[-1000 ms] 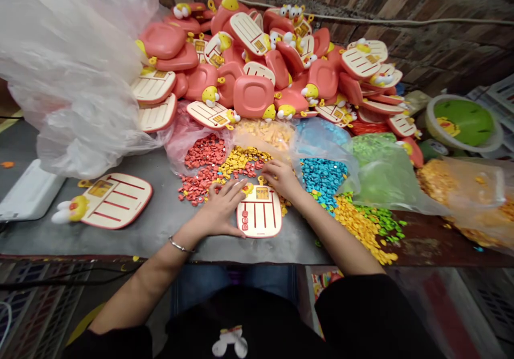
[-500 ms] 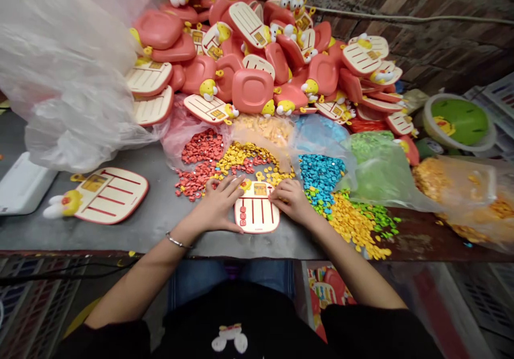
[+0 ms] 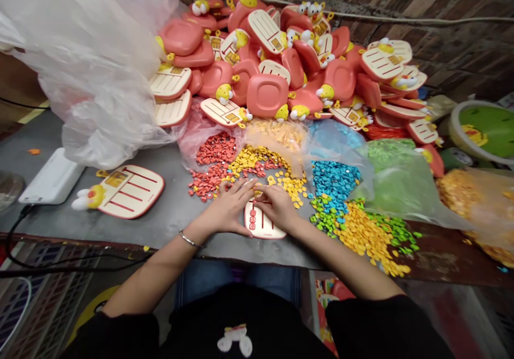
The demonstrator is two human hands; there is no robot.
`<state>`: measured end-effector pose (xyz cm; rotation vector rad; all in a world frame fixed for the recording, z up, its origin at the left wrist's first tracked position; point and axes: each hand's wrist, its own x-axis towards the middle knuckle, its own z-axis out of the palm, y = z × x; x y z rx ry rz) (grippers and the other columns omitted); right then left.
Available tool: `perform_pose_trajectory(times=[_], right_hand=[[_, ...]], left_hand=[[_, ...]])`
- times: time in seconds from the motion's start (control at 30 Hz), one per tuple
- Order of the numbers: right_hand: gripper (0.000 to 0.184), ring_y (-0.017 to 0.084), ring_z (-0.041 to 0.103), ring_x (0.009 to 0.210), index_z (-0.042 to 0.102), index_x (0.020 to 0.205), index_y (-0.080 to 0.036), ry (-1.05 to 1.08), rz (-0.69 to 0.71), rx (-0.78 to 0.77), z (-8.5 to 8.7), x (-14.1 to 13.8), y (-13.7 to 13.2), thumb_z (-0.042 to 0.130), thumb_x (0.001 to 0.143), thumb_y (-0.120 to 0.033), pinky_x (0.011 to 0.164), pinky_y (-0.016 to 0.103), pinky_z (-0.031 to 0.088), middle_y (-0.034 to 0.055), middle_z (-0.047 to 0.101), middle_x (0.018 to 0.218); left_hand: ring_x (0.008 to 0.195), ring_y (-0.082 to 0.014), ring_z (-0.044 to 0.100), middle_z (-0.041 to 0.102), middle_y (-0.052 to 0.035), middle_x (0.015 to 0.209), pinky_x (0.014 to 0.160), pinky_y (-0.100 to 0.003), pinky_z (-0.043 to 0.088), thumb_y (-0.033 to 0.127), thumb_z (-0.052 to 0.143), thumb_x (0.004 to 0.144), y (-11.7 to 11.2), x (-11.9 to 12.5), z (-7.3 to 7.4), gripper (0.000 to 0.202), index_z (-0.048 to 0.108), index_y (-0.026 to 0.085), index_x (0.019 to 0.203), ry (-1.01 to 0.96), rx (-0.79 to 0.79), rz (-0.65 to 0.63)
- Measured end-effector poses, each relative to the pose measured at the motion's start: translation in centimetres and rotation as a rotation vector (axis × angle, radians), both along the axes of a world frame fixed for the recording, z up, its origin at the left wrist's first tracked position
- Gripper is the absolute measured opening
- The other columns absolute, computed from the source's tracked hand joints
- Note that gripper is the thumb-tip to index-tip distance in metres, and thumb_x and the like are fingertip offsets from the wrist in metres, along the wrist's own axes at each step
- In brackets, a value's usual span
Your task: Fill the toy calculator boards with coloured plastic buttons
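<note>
A small cream toy board (image 3: 261,225) with red grooves lies on the grey table (image 3: 168,214) in front of me, with a few red beads in its left groove. My left hand (image 3: 228,209) rests flat on the board's left side, fingers spread. My right hand (image 3: 276,205) lies over the board's top right, fingers bent and pinched near the top edge; what they hold is hidden. Loose red beads (image 3: 211,161) and yellow beads (image 3: 257,161) lie just beyond both hands.
A heap of pink and cream toy boards (image 3: 281,70) fills the back. Another cream board (image 3: 126,190) lies at left by a white box (image 3: 50,177) and clear plastic sheeting (image 3: 80,65). Blue beads (image 3: 335,180), green and orange beads (image 3: 361,230) and a green bag (image 3: 393,180) lie right.
My right hand came back from the yellow beads onto the board and slid left over its top. Red beads now sit in the board's left groove. The left hand stayed put.
</note>
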<state>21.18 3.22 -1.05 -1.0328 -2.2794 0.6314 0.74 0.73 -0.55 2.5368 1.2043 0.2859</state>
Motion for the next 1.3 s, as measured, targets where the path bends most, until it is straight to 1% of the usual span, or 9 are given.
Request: perform_pose_trajectory(times=[0.13,0.27,0.43,0.6,0.83,0.93,1.07,1.17,1.3], right_hand=[[0.044,0.018,0.064,0.069,0.057,0.126,-0.022,0.086,0.054,-0.183,0.5,0.3,-0.3,0.068,0.083,-0.021,0.074,0.031,0.047,-0.0003,0.070,0.074],[0.033,0.016,0.063,0.064,0.064,0.117,-0.021,0.128,0.128,-0.320,1.1,1.0,1.5,0.066,0.085,-0.029,0.065,0.027,0.047,-0.0011,0.070,0.072],[0.012,0.017,0.063,0.077,0.069,0.095,-0.018,0.054,-0.016,-0.106,1.3,-1.4,7.3,0.061,0.089,-0.024,0.071,0.028,0.046,0.0046,0.070,0.087],[0.013,0.021,0.060,0.089,0.070,0.090,-0.015,-0.269,0.031,0.075,0.9,-5.5,10.9,0.057,0.088,-0.012,0.078,0.031,0.044,0.0105,0.067,0.096],[0.014,0.020,0.060,0.085,0.069,0.091,-0.016,-0.190,-0.020,0.044,0.4,-2.4,10.2,0.055,0.090,-0.012,0.077,0.029,0.045,0.0085,0.065,0.093],[0.017,0.019,0.059,0.093,0.069,0.099,-0.018,-0.132,0.080,0.075,0.1,-1.4,10.0,0.056,0.090,-0.012,0.083,0.031,0.046,0.0083,0.065,0.100],[0.014,0.020,0.057,0.095,0.070,0.096,-0.017,-0.298,0.232,0.144,0.5,-2.5,10.1,0.058,0.090,-0.014,0.082,0.030,0.043,0.0096,0.065,0.099],[0.015,0.020,0.057,0.086,0.070,0.089,-0.016,-0.375,0.181,0.160,0.9,-3.1,10.1,0.056,0.090,-0.013,0.075,0.029,0.043,0.0093,0.066,0.090],[0.019,0.018,0.062,0.083,0.068,0.088,-0.017,-0.169,0.060,0.130,0.9,-1.2,9.9,0.051,0.089,-0.009,0.075,0.028,0.047,0.0069,0.069,0.089]], left_hand=[[0.140,-0.0405,0.027,0.029,-0.0191,0.156,0.105,-0.052,0.019,0.077,0.065,0.063,0.0,0.0,0.3,0.107,0.033,0.019,0.148,0.023,-0.012,0.009],[0.140,-0.0407,0.026,0.031,-0.0192,0.156,0.105,-0.053,0.019,0.080,0.062,0.064,-0.1,0.0,0.6,0.107,0.034,0.019,0.147,0.050,-0.013,0.013],[0.140,-0.0427,0.023,0.028,-0.0187,0.157,0.102,-0.055,0.022,0.080,0.062,0.063,-0.1,0.0,0.6,0.098,0.047,0.019,0.138,0.056,0.003,-0.014],[0.138,-0.0438,0.025,0.029,-0.0187,0.156,0.101,-0.056,0.023,0.081,0.062,0.062,-0.1,0.0,0.5,0.097,0.049,0.019,0.137,0.051,0.012,-0.010],[0.139,-0.0432,0.025,0.026,-0.0160,0.158,0.102,-0.056,0.022,0.083,0.061,0.062,-0.2,0.1,0.5,0.097,0.050,0.021,0.135,0.047,0.037,-0.015],[0.140,-0.0428,0.023,0.023,-0.0169,0.159,0.102,-0.056,0.022,0.083,0.061,0.061,-0.2,0.1,0.4,0.099,0.049,0.020,0.136,0.061,0.044,-0.018],[0.140,-0.0426,0.022,0.023,-0.0185,0.159,0.102,-0.056,0.022,0.082,0.062,0.061,-0.2,0.1,0.3,0.099,0.049,0.019,0.136,0.060,0.030,-0.022],[0.139,-0.0422,0.024,0.025,-0.0188,0.158,0.102,-0.056,0.021,0.083,0.061,0.061,-0.1,0.1,0.4,0.098,0.049,0.020,0.135,0.048,0.023,-0.018],[0.139,-0.0415,0.025,0.027,-0.0184,0.157,0.102,-0.056,0.021,0.084,0.057,0.064,-0.1,0.0,0.5,0.095,0.049,0.020,0.134,0.044,0.030,-0.011]])
